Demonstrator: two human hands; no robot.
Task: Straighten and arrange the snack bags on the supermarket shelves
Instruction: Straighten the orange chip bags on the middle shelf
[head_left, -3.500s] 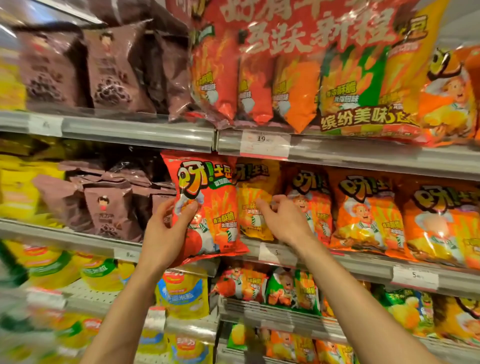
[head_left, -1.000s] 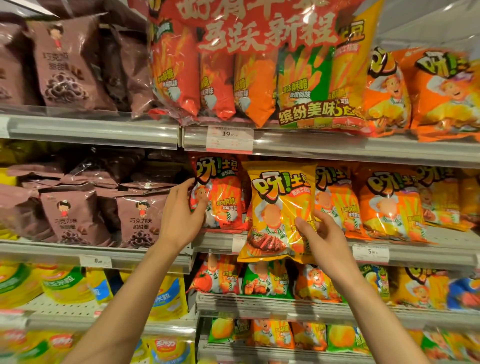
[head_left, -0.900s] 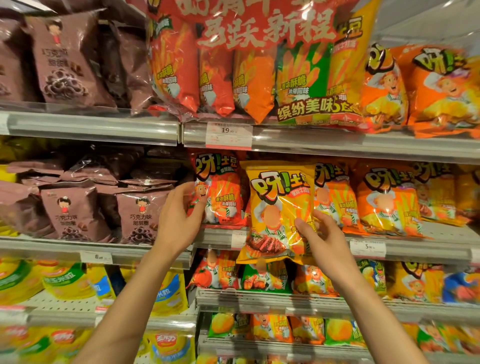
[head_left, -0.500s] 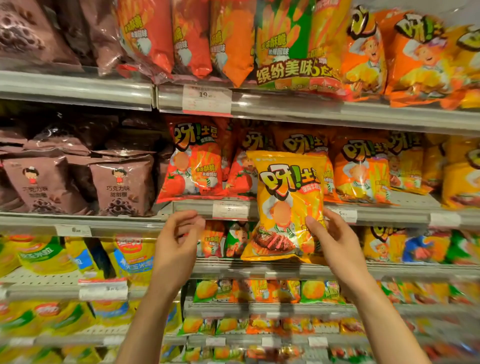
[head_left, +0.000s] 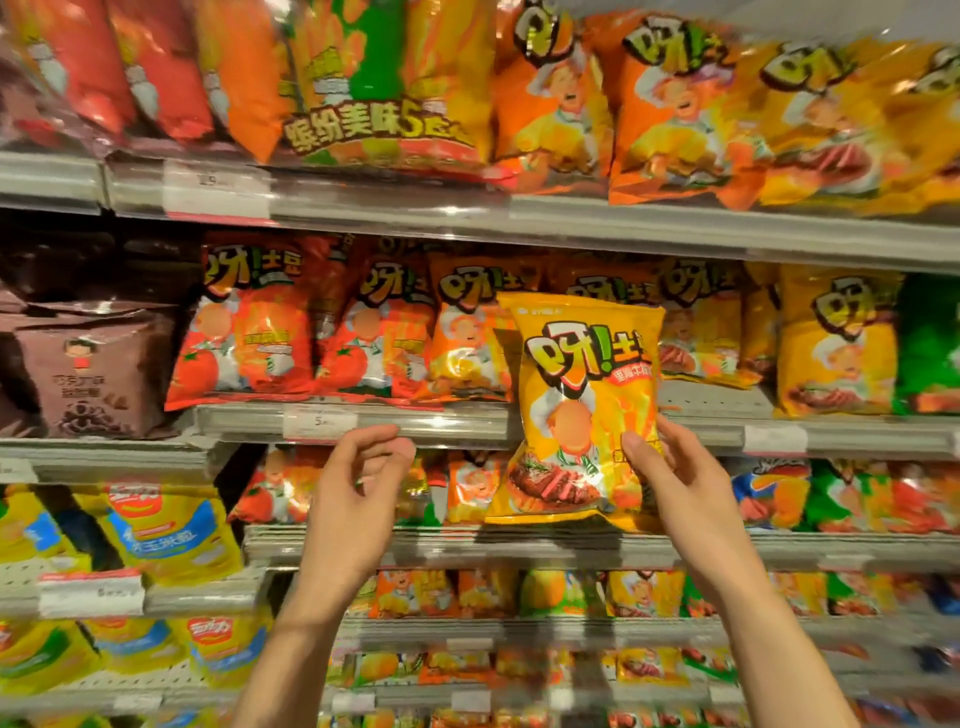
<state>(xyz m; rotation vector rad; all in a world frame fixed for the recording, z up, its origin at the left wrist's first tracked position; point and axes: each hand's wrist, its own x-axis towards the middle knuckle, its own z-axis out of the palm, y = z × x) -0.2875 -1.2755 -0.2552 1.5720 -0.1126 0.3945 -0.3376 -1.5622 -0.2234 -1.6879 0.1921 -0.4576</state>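
Yellow snack bag (head_left: 582, 410) pinched at its lower right edge by the right hand (head_left: 675, 483), thumb on the front, fingers curled behind; hanging in the air, upright, near side of the middle shelf (head_left: 597, 428) and off it. Left hand (head_left: 358, 493) holding nothing, fingers loosely curled, just below the shelf lip. Probably headed for the yellow bags (head_left: 836, 343) further right, past the orange bags (head_left: 472, 332) and the red tomato bags (head_left: 244, 322). Best bet: bring the free hand onto the bag's left edge, keep it upright and face out, slide it bottom first into the matching row. No squeezing, chips inside likely crush easily. Pretty blurry though, so the exact gap is hard to make out.
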